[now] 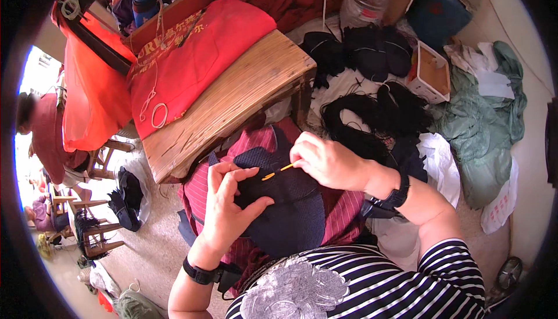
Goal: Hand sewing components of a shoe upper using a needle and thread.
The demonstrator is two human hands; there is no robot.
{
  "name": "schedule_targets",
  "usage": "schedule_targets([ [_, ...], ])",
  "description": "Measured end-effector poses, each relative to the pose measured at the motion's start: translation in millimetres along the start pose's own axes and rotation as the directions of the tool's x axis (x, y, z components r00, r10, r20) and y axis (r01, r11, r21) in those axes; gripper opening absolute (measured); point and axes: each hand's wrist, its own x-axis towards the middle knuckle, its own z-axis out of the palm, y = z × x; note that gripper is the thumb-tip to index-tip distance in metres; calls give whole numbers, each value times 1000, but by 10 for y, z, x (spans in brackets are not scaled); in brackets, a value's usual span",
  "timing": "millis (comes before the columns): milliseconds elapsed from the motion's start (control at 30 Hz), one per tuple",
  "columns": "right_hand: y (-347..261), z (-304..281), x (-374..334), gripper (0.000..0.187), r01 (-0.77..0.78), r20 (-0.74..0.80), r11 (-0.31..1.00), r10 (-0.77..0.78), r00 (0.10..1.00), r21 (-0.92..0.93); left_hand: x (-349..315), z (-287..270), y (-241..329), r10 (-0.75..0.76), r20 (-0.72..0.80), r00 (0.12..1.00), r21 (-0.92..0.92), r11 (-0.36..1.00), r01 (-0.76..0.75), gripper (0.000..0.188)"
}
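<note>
Dark navy knitted fabric (290,220) lies over my lap, on top of a maroon cloth with thin pale stripes (343,211). My right hand (325,159) pinches a slim yellow crochet hook (286,168) that points left across the knit. Something dark, seemingly yarn, crosses the hook partway along. On the left side of the knit rests my left hand (224,205), thumb and fingertips apart, beside the hook's tip. Whether any fabric is caught between its fingers is hard to see.
Ahead stands a wooden bench (232,95) partly covered by a red cloth bag (197,52). Black yarn bundles (378,49), a white basket (430,75) and green plastic sheeting (476,127) lie to the right. At far left, a person (49,136) sits near wooden stools (93,226).
</note>
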Motion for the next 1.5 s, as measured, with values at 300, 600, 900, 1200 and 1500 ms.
schedule_targets([
  [300,-40,-158,282,32,-49,229,988,14,973,148,-30,-99,-179,-128,18,992,-225,966,129,40],
  [600,33,-187,195,36,-94,257,846,-52,965,525,3,-126,-219,-73,84,994,-188,978,87,38],
  [900,42,-661,-144,14,-120,120,917,80,990,379,-91,-79,-296,-1,-5,1000,-123,992,1,40],
  [1200,-191,13,243,11,-17,-218,495,412,885,869,-286,-73,-248,184,-201,962,147,977,-156,31],
  [1500,-301,405,206,51,14,-231,768,175,957,640,-532,-140,-371,157,-58,986,306,943,-132,36],
])
